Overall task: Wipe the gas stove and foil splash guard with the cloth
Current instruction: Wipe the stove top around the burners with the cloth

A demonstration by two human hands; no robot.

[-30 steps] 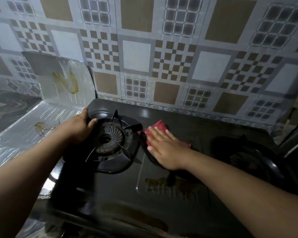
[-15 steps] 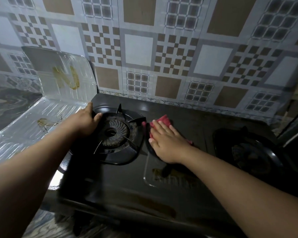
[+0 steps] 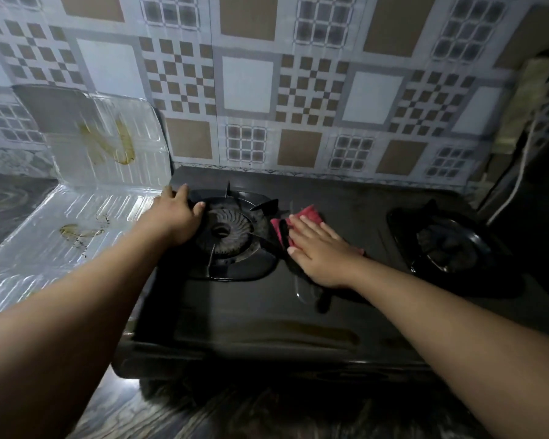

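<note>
A black two-burner gas stove [image 3: 267,315] stands against the tiled wall. My right hand [image 3: 320,248] lies flat with straight fingers on a red cloth [image 3: 311,213], pressing it onto the stove top between the burners. My left hand [image 3: 178,217] rests on the left edge of the left burner's pan support [image 3: 232,231], thumb against the ring. The foil splash guard [image 3: 86,172] stands left of the stove, one panel upright and one flat, both with yellow-brown greasy stains.
The right burner [image 3: 447,245] sits dark near the stove's right end. A white cable [image 3: 517,182] hangs down the wall at the far right. A brownish smear [image 3: 298,331] runs along the stove's front edge. Dark patterned countertop [image 3: 235,413] lies in front.
The view has drawn back and tilted down, showing more of the stove's front. My right hand with the cloth has shifted slightly on the stove top; the left hand stays on the burner.
</note>
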